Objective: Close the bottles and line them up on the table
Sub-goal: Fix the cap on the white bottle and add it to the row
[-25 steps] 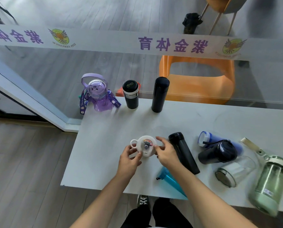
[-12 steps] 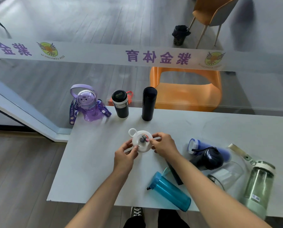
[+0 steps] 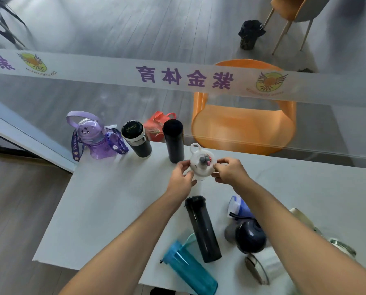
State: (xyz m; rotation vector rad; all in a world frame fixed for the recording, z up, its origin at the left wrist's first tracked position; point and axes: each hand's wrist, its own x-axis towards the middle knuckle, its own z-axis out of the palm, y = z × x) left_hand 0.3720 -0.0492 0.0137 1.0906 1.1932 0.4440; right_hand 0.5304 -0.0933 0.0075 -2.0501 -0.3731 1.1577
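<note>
1. Three bottles stand in a row at the far edge of the table [image 3: 105, 209]: the purple bottle [image 3: 97, 138] at upper left, the black-and-white tumbler [image 3: 137, 139] beside it, and the tall black flask [image 3: 174, 141] near frame centre.
2. I hold the white bottle [image 3: 202, 163] between both hands. My left hand [image 3: 181, 179] pinches its lower left side; my right hand [image 3: 230, 170] grips its right side. Both are closed on it.
3. Change: half a second ago the white bottle was at mid-table. It has now moved up the frame and sits just right of the tall black flask, almost touching it. I judge it closed, though I cannot confirm the seal.
4. Meaning: this is the fourth unit entering the row; set-down is the step in hand.
5. Remaining units lie in the lower right of the frame: the dark bottle [image 3: 202, 228], the teal bottle [image 3: 190, 269], the blue bottle [image 3: 239, 207], the round dark bottle [image 3: 249, 236], and a clear jar [image 3: 260, 267]. Items at the right edge are partly hidden by my forearm.
6. Clearance: the far edge is bare to the right of the white bottle, with room to extend the row.
7. Caution: the row stands close to the far edge and the purple bottle is at the corner. Avoid knocking the flask on release.
</note>
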